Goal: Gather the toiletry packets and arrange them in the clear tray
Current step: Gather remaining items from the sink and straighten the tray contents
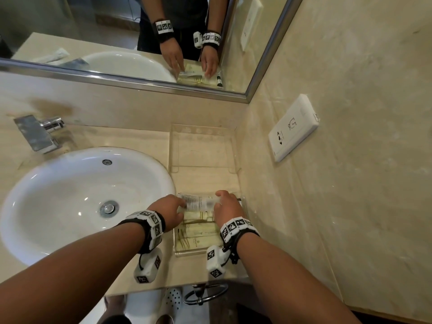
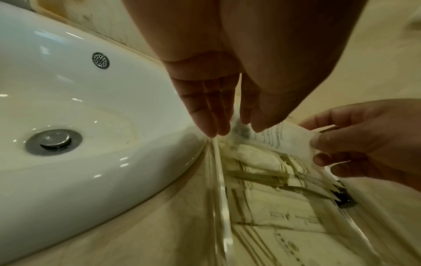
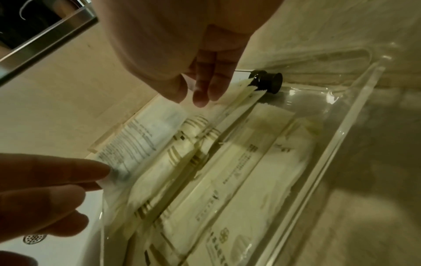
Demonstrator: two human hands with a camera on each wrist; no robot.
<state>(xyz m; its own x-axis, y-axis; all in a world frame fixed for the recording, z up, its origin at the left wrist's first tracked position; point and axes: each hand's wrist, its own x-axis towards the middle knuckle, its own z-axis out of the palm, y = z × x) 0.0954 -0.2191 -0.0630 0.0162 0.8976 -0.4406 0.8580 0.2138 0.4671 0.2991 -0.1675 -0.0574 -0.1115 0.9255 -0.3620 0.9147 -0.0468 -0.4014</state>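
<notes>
You are pinching the printed packet (image 1: 198, 202) by its ends, left hand (image 1: 168, 206) and right hand (image 1: 228, 208); light, limp and probably slippery; keep gripping the sealed edges while lowering it into the clear tray (image 1: 187, 253).

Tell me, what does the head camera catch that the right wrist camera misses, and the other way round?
Only the head view shows the tap, the wall socket plate, the second, empty clear tray behind and the towel ring under the counter.

Only the right wrist view shows the small black cap at the tray's far end clearly, and the print on the cream packets.

Both show the clear tray, the white packet pinched by the left hand and right hand, and the mirror.
</notes>
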